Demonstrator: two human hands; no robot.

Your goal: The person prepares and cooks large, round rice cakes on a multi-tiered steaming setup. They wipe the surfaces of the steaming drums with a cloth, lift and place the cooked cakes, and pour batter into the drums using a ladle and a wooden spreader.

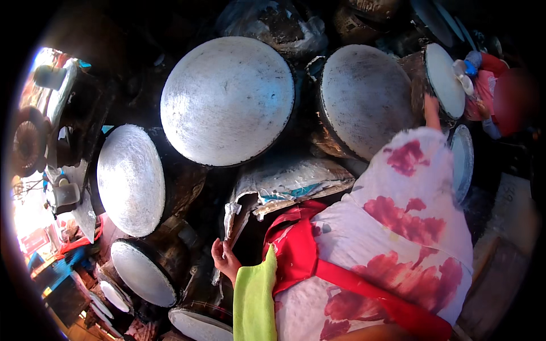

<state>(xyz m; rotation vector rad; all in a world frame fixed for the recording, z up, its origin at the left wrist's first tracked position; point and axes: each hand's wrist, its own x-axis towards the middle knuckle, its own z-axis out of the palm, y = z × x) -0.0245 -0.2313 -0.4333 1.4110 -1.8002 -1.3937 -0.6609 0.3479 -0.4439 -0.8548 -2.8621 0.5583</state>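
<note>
My left hand (226, 259), below a lime-green knit sleeve (255, 298), has loosely curled fingers beside a torn pale strip (230, 221). Whether it grips the strip is unclear. My right hand (431, 108) reaches away past white cloth with red flowers (409, 221). Its fingers are hard to make out against a dark vessel (413, 70) topped by a round whitish disc (443, 81). Close by it is a larger grey disc (364, 100). In front of me, the largest round pale disc (228, 102) faces up. A worn, torn sack (294, 179) lies below it.
More round pale discs (131, 181) on dark bodies stand at the left, with a smaller one (143, 273) below. A person in red (490, 91) is at the far right, by white dishes (463, 76). A plastic-wrapped bundle (277, 25) sits at the top.
</note>
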